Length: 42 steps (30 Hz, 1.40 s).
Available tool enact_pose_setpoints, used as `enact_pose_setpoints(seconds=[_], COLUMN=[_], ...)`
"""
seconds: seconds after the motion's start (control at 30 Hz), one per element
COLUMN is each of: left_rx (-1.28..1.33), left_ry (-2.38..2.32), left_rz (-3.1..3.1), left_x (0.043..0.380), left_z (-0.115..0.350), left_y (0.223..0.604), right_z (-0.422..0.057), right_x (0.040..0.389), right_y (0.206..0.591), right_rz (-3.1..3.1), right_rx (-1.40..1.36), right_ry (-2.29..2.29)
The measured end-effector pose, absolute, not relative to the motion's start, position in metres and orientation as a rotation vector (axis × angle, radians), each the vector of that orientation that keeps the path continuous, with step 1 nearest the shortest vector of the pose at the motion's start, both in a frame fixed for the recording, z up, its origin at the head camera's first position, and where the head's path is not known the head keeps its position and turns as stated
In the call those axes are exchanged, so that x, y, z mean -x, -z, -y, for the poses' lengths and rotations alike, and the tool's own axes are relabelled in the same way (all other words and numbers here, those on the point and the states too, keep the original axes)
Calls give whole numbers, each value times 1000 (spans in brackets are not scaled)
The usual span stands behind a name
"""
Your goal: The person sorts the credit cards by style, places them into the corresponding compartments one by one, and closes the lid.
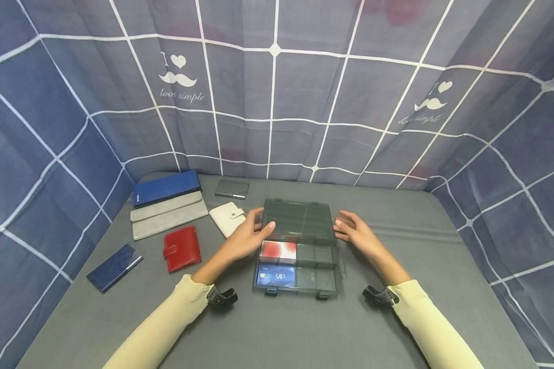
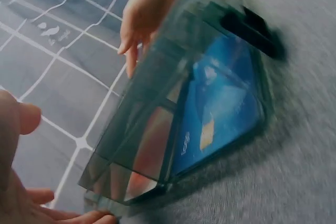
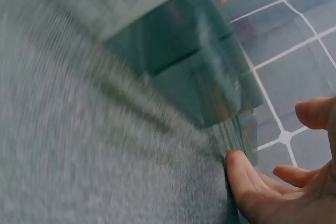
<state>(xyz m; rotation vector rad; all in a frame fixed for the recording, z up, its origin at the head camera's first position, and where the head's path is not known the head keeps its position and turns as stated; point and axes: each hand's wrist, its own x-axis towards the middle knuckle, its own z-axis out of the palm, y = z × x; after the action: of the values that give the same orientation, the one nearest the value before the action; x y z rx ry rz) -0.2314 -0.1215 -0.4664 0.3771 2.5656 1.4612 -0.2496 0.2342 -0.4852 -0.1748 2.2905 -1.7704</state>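
Note:
A clear, dark-tinted compartment box (image 1: pixel 316 279) lies on the table between the two hands, its lid (image 1: pixel 300 219) raised at a slant. A blue VIP card (image 1: pixel 275 275) fills the front left compartment, and a red-and-white card (image 1: pixel 278 251) sits behind it. My left hand (image 1: pixel 245 237) is at the box's left side, thumb spread; in the left wrist view its fingertips (image 2: pixel 100 216) meet the box's near corner. On the other side is my right hand (image 1: pixel 359 236), fingers loosely bent, with a fingertip (image 3: pixel 237 163) right at the box's edge.
Left of the box lie a white card holder (image 1: pixel 226 218), a red snap wallet (image 1: pixel 182 248), a dark blue card holder (image 1: pixel 115 267), a grey pouch (image 1: pixel 168 215) and a blue long wallet (image 1: pixel 166 188). Behind them is a dark grey card holder (image 1: pixel 232 188). Checked curtains (image 1: pixel 304 92) enclose the table.

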Motion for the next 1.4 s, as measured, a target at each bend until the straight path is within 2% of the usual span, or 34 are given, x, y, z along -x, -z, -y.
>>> enact_pose_setpoints(seconds=[0.23, 0.37, 0.5, 0.67, 0.9, 1.03, 1.17, 1.4], left_rx=[-157, -166, -337, -750, -1233, -1435, -1516, -1504], left_ry=[-1757, -1866, -1847, -1731, -1110, -823, -669, -415], left_rz=[-2357, -2306, -2354, -2474, -2659, -2718, -2789, -2940], left_x=[237, 238, 239, 235, 202, 185, 175, 164], left_z=[120, 122, 130, 144, 166, 170, 167, 150], left_y=[460, 454, 452, 455, 465, 472, 472, 472], right_z=[-235, -243, -251, -260, -265, -263, -259, -243], right_x=[248, 246, 238, 222, 187, 163, 144, 129], right_y=[480, 471, 461, 452, 452, 456, 461, 471], right_rz=[-2029, -2032, -2216, -2536, -2728, -2777, -2841, -2967], right_rx=[129, 181, 362, 640, 1150, 1309, 1364, 1398], right_ry=[1985, 2046, 1961, 1707, 1135, 858, 682, 509])
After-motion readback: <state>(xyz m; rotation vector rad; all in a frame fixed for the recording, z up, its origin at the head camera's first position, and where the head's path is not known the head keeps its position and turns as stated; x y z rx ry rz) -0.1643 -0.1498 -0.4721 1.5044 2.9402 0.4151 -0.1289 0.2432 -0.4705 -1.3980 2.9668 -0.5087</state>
